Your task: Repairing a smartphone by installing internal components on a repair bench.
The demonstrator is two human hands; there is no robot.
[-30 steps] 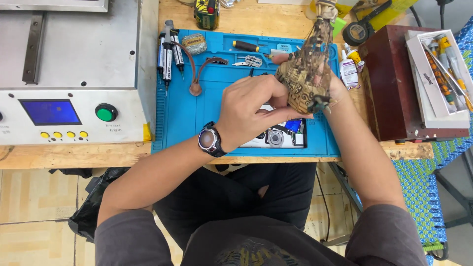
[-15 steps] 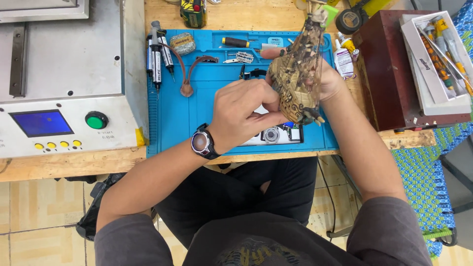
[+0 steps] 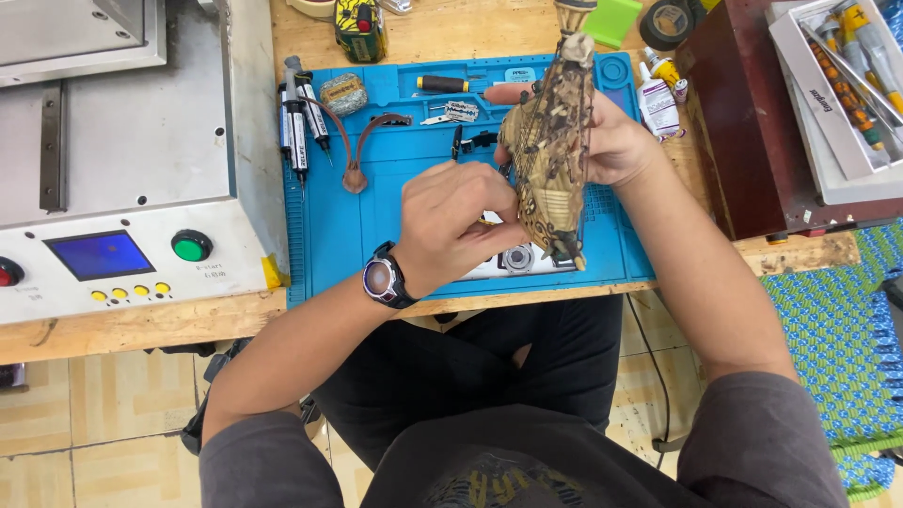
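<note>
Right hand (image 3: 616,141) is clamped round one tan camouflage model (image 3: 550,150), held upright over the blue work mat (image 3: 348,235). Left hand (image 3: 456,221), one wristwatch (image 3: 381,279) on it, pinches fingers together against the model's lower side. Two dark pens (image 3: 299,122) and one screwdriver (image 3: 442,85) lie on the mat.

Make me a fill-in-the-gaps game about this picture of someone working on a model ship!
1. The right hand holds up a model ____.
2. The left hand has a ____ on its wrist.
3. The mat on the bench is coloured ____.
4. The round button on the grey machine is coloured ____.

Missing words: ship; watch; blue; green
</note>
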